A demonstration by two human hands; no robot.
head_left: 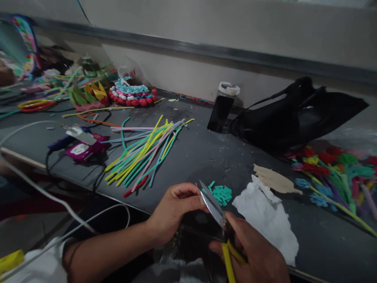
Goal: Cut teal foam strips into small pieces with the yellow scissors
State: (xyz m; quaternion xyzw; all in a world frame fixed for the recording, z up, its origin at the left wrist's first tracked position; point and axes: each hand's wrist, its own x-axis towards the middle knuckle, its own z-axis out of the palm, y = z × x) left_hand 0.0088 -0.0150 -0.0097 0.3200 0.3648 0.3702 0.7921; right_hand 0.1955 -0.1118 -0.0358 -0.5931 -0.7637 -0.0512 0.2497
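Note:
My right hand [255,247] grips a pair of scissors [213,206] with yellow handles. The metal blades point up and left, slightly apart, towards the fingertips of my left hand [176,208]. Thumb and fingers of the left hand are pinched beside the blades; a speck of green shows there, but what they hold is too small to make out. Just beyond the blades lies a pile of short cut green pieces [221,194]. Further left, a loose bundle of long thin yellow, green, pink and blue strips [147,147] is spread on the dark table [188,169].
Right of my hands lie crumpled white tissue [266,208], a tan scrap [275,179] and colourful tufted flowers [332,169]. A bottle [220,108] and black bag [273,118] stand behind. Left are a purple device [86,148], white cable [55,188] and beaded red-and-blue decoration [132,94].

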